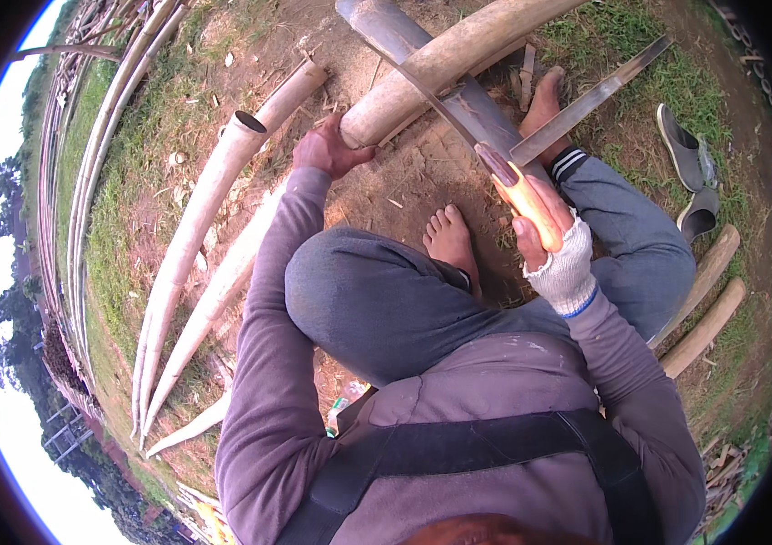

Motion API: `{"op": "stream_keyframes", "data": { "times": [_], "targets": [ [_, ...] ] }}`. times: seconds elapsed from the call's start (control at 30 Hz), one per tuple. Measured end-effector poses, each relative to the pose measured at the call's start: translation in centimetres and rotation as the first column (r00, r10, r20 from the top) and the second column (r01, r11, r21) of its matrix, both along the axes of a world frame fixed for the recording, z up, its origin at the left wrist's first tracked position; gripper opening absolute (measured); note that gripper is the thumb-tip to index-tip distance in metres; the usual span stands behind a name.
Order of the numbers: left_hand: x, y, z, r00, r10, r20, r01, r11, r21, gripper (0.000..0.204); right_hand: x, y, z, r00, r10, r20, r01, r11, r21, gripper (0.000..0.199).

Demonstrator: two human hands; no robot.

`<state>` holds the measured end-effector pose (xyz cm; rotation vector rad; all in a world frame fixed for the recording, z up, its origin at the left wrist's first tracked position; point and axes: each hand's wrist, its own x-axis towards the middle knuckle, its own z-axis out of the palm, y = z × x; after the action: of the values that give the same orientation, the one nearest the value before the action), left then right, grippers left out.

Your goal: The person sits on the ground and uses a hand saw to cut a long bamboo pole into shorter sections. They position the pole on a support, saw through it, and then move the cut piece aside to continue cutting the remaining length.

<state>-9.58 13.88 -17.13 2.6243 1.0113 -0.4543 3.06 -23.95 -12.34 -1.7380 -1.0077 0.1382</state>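
My left hand (pixel 328 150) grips the near end of a thick bamboo pole (pixel 468 59), its fingers curled round the end and its thumb underneath. The pole lies across a grey rounded beam (pixel 395 27). In a white fingerless glove, my right hand (pixel 554 241) is closed round the orange wooden handle (pixel 531 202) of a long-bladed tool. Its narrow blade (pixel 436 102) runs away to the left, across the pole; whether it is a knife or a saw I cannot tell. Beside the handle, a flat, straight blade-like strip (pixel 590 102) slants off to the far right.
Several bamboo poles (pixel 199 222) lie on the left, one showing its hollow end. Long poles (pixel 113 127) stretch beyond them. My bare foot (pixel 449 238) rests on the dirt between my bent legs. At right are dark slip-on shoes (pixel 677 141) and two short poles (pixel 708 322).
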Motion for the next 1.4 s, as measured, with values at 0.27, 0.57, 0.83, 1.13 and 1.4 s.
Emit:
{"op": "stream_keyframes", "data": {
  "times": [0.27,0.57,0.83,1.13,1.4],
  "targets": [
    [1.1,-0.3,-0.9,0.999,0.005,0.041,-0.006,1.0,0.027,0.107,2.7,8.4,-1.4,0.999,-0.03,0.02,0.027,0.992,0.125,0.043],
    [-0.2,0.4,-0.6,1.0,0.011,0.01,-0.01,0.999,-0.038,0.116,-0.9,-4.9,-0.2,0.995,0.027,-0.092,-0.03,0.999,-0.029,0.052],
    [2.1,-0.5,0.2,1.0,0.002,0.014,-0.003,1.0,0.012,0.117,4.4,12.2,-1.6,0.995,-0.051,0.08,0.04,0.991,0.129,0.044],
    [0.6,0.3,0.7,0.999,0.027,-0.046,-0.029,0.999,-0.04,0.122,-1.4,-6.7,1.1,0.995,0.017,-0.094,-0.022,0.998,-0.053,0.053],
    [2.2,0.2,0.8,1.0,0.012,-0.025,-0.013,1.0,-0.024,0.119,4.3,13.7,-0.7,0.997,-0.063,-0.033,0.065,0.996,0.066,0.043]
  ]
}}
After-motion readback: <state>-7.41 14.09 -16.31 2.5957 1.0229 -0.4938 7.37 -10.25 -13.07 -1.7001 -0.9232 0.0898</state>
